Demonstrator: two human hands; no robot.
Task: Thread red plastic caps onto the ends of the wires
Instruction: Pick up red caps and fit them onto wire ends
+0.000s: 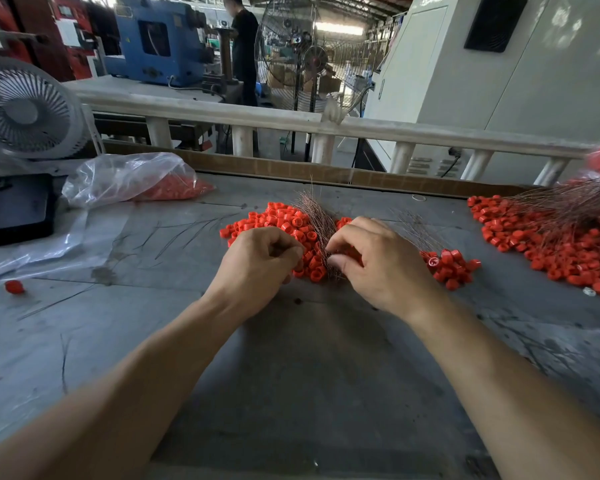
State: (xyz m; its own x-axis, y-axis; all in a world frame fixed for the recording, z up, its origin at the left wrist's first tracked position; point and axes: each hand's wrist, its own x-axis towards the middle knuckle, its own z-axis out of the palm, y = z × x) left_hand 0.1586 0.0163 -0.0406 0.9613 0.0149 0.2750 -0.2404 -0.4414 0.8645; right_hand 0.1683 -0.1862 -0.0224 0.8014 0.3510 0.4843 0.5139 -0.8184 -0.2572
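Note:
A heap of loose red plastic caps lies in the middle of the grey table. A bundle of thin coppery wires fans up out of the heap. My right hand pinches the bundle's lower end between thumb and fingers. My left hand sits just left of it with fingers curled at the caps; what it holds is hidden. At the right lies a pile of caps threaded on wires.
A clear plastic bag of red caps lies at the back left, beside a white fan and a black box. One stray cap sits at the left. Loose wires are scattered on the table. A person stands far behind.

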